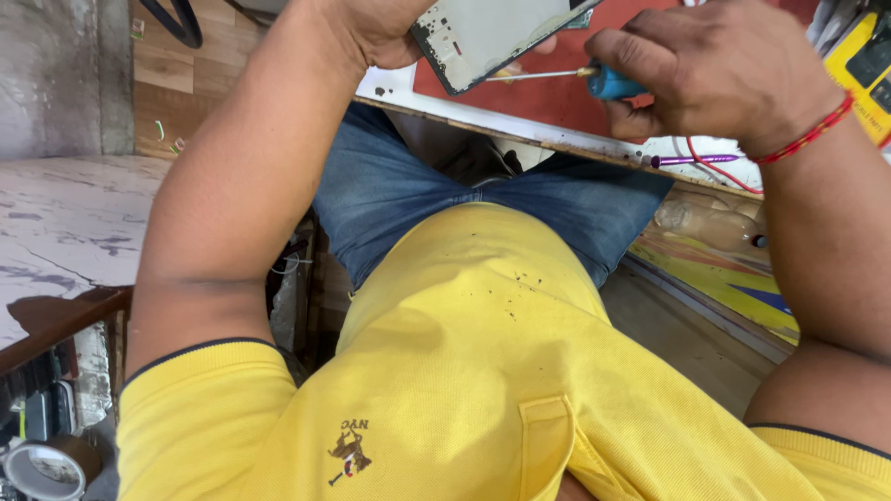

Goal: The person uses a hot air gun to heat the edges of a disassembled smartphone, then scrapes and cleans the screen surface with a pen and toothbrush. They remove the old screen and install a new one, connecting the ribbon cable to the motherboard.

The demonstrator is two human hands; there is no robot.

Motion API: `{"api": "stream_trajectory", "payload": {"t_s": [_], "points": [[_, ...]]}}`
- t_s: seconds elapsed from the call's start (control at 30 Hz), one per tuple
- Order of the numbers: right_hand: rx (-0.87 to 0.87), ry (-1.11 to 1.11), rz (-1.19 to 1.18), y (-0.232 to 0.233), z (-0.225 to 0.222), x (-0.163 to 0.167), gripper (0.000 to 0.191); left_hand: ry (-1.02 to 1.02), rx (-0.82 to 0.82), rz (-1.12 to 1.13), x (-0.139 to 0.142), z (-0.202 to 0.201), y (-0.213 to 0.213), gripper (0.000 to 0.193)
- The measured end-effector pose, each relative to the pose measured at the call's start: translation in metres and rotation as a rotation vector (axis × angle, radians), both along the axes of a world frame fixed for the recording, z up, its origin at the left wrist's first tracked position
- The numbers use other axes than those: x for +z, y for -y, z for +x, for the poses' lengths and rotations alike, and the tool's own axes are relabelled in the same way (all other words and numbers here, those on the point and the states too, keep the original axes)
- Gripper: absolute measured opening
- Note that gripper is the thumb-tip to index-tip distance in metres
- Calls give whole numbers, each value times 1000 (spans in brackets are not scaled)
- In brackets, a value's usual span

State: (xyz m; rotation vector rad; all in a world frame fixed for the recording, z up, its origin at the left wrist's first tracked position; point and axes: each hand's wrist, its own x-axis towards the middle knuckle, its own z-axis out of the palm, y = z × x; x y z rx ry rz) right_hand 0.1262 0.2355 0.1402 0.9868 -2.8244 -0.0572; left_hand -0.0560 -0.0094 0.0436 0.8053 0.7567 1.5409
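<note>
phone screen panel point(497, 32) in left hand point(371, 28), pale, dark-edged, top centre

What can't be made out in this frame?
Head view only:
- Phone frame: upper part cut off by the top edge; the left hand covers one side.
- Screwdriver: most of the blue handle hidden inside the right hand; whether the tip touches the frame is too small to tell.
- Red mat: mostly cut off or covered.
</note>
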Motion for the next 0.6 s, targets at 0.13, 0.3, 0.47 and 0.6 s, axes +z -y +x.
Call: {"api": "stream_trajectory", "payload": {"t_s": [0.13, 0.3, 0.47, 0.6], "points": [[-109, 36, -122, -4, 4, -11, 42, 79, 60, 45, -21, -5, 1, 46], [-209, -24, -293, -9, 6, -20, 38, 246, 279, 204, -45, -13, 9, 35], [-266, 37, -314, 1, 16, -27, 38, 223, 309, 106, -33, -8, 14, 52], [-278, 123, -371, 10, 21, -29, 41, 204, 334, 180, -5, 1, 14, 56]]}}
